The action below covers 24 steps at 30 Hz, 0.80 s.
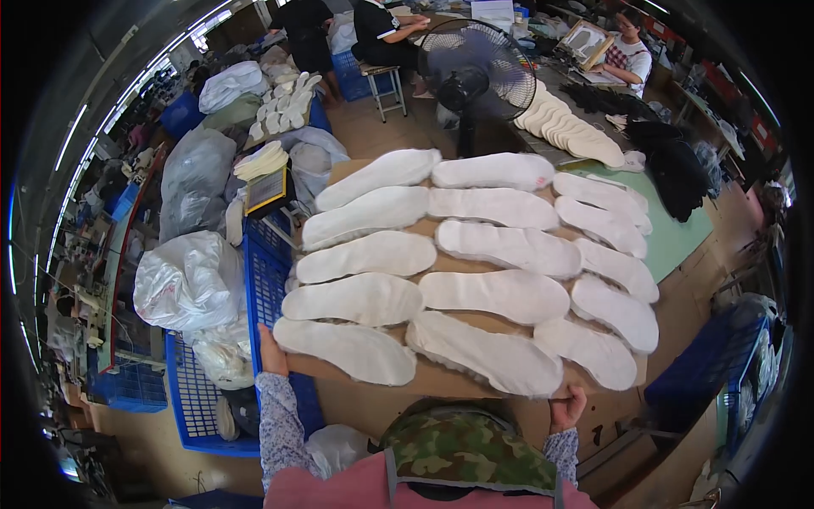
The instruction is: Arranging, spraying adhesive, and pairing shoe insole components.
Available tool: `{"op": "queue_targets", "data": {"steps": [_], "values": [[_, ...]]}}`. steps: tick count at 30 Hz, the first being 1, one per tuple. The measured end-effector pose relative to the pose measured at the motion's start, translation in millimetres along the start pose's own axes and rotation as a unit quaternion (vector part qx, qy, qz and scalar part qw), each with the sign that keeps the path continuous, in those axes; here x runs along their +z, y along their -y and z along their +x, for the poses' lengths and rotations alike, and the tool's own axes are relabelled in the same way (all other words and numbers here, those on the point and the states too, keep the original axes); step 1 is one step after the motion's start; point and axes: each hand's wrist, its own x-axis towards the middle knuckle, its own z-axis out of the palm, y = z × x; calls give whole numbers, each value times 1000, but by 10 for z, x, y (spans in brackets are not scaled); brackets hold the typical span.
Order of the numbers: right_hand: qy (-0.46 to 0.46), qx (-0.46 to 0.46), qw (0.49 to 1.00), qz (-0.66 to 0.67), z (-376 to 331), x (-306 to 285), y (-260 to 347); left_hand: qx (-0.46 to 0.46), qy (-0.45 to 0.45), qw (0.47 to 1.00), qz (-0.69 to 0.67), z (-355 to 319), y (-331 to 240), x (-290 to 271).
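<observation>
Both hands [273,352] [566,407] grip 1 board [373,394] — 15 insoles [494,293].

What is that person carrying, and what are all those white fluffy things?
A person is holding a flat brown cardboard board with both hands: the left hand grips its left edge and the right hand grips its near edge. Lying on the board are rows of white fleecy shoe insoles, side by side in three columns. To the left sit blue plastic crates and stuffed clear plastic bags. Ahead stands a black fan, and other people sit working farther back.
</observation>
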Motion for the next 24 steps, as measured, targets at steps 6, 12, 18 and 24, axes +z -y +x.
{"op": "queue_targets", "data": {"steps": [6, 12, 18, 24], "values": [[94, 271, 958, -15, 546, 318, -1312, 109, -185, 976, -18, -1300, -375, -2044], [97, 418, 901, -66, 1060, 504, -1921, 111, -345, 931, -50, -2486, 22, -2198], [171, 505, 838, -120, 1473, 887, -2725, 143, -446, 877, -104, -3410, 521, -2197], [191, 548, 800, -151, 1774, 1198, -3332, 143, -507, 837, -149, -3523, 665, -2187]]}}
